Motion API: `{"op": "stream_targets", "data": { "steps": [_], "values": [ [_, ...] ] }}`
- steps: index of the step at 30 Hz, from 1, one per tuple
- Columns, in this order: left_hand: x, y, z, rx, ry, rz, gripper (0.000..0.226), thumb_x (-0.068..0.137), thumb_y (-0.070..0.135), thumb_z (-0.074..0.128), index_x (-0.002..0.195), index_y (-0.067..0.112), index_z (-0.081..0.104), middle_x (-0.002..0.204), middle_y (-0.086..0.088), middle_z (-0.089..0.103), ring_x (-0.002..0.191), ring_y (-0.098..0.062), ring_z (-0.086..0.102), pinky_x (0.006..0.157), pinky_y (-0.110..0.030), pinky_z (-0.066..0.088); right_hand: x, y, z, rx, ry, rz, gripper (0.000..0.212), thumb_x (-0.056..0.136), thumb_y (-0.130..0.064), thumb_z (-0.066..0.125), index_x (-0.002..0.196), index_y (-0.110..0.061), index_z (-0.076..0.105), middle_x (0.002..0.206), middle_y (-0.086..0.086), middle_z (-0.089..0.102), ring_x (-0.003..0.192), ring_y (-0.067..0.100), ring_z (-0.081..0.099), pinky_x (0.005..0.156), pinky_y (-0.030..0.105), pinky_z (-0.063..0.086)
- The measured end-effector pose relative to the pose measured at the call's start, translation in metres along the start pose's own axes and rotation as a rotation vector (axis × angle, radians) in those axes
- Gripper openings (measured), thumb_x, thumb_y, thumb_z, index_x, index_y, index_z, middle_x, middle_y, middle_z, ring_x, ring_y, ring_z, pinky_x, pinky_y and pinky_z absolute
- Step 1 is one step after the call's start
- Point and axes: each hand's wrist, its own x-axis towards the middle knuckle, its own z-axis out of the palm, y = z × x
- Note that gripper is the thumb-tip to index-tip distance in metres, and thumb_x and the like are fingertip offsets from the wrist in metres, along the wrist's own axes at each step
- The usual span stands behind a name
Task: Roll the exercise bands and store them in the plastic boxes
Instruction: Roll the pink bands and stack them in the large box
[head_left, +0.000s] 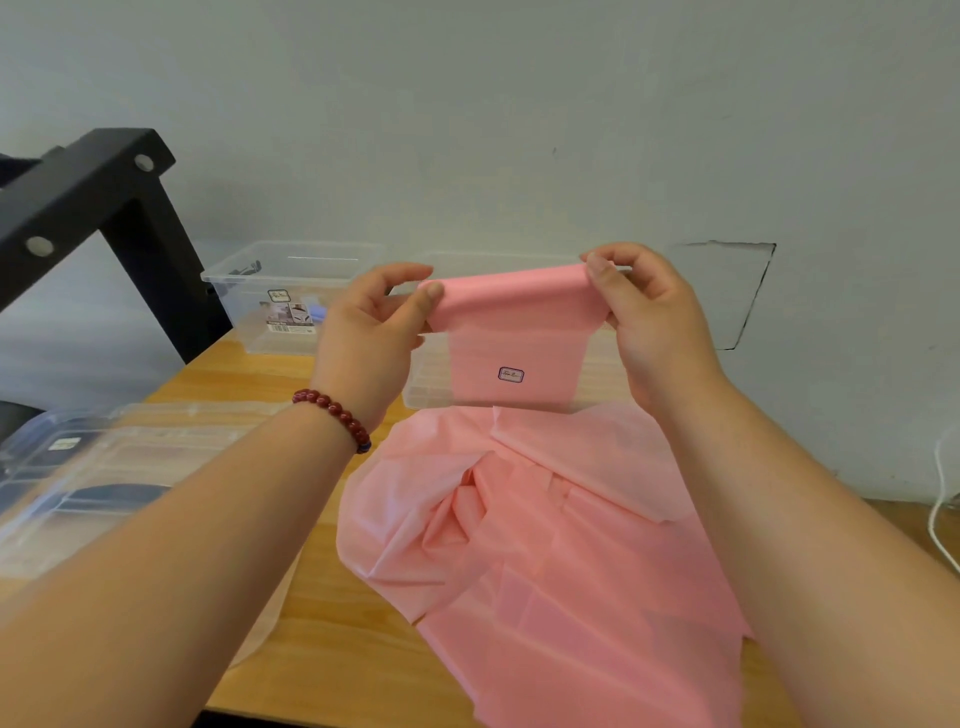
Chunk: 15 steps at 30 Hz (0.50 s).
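Wooden table (332, 654) below the wrists. Left hand (371, 332) and right hand (649, 322) pinching rolled top edge of pink band (514, 332), raised between them; remainder heaped beneath, clear boxes (244, 306) just beyond.

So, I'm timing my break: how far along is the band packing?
Possibly done: the near-left box holds something dark, too blurred to name. In hand: the left hand and right hand pinch the top end of the pink band, the roll barely begun; most of it lies loose on the table. Left: roll the rest and put it in the clear box behind it.
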Motion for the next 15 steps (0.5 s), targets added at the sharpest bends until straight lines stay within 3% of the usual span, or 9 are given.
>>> {"op": "stream_targets", "data": {
  "steps": [4, 8, 11, 15],
  "values": [
    [0.0002, -0.0003, -0.0010, -0.031, -0.023, -0.007, 0.013, 0.093, 0.020, 0.063, 0.103, 0.027, 0.066, 0.083, 0.011, 0.068, 0.072, 0.004, 0.065, 0.072, -0.018, 0.055, 0.0002, -0.0014, -0.0031, 0.017, -0.058, 0.075, 0.011, 0.092, -0.017, 0.061, 0.094, -0.026, 0.067, 0.089, -0.004, 0.059, 0.081, 0.009, 0.053, 0.079, 0.024, 0.044],
    [0.0008, -0.0037, -0.0060, -0.026, -0.084, -0.014, 0.024, 0.087, 0.019, 0.070, 0.109, 0.027, 0.065, 0.092, 0.014, 0.072, 0.089, 0.001, 0.066, 0.078, -0.020, 0.054, -0.0001, -0.0004, -0.0041, 0.010, -0.060, 0.092, 0.010, 0.092, -0.012, 0.061, 0.093, -0.019, 0.067, 0.085, -0.006, 0.064, 0.076, 0.005, 0.057, 0.078, 0.022, 0.046],
    [-0.0003, -0.0028, -0.0068, -0.016, -0.057, 0.006, 0.015, 0.089, 0.021, 0.068, 0.098, 0.032, 0.066, 0.090, 0.010, 0.069, 0.084, 0.000, 0.064, 0.075, -0.019, 0.054, -0.0014, 0.0011, -0.0016, -0.011, -0.043, 0.093, 0.010, 0.093, -0.017, 0.062, 0.086, -0.023, 0.067, 0.080, -0.007, 0.063, 0.078, 0.009, 0.057, 0.084, 0.029, 0.047],
    [-0.0019, -0.0005, -0.0063, 0.007, -0.029, 0.012, 0.008, 0.090, 0.022, 0.067, 0.091, 0.030, 0.066, 0.082, 0.017, 0.069, 0.077, 0.003, 0.065, 0.069, -0.012, 0.050, -0.0029, -0.0006, 0.0008, -0.002, -0.032, 0.061, 0.013, 0.093, -0.019, 0.063, 0.082, -0.025, 0.067, 0.074, -0.013, 0.063, 0.074, 0.005, 0.057, 0.084, 0.029, 0.048]
  ]
}}
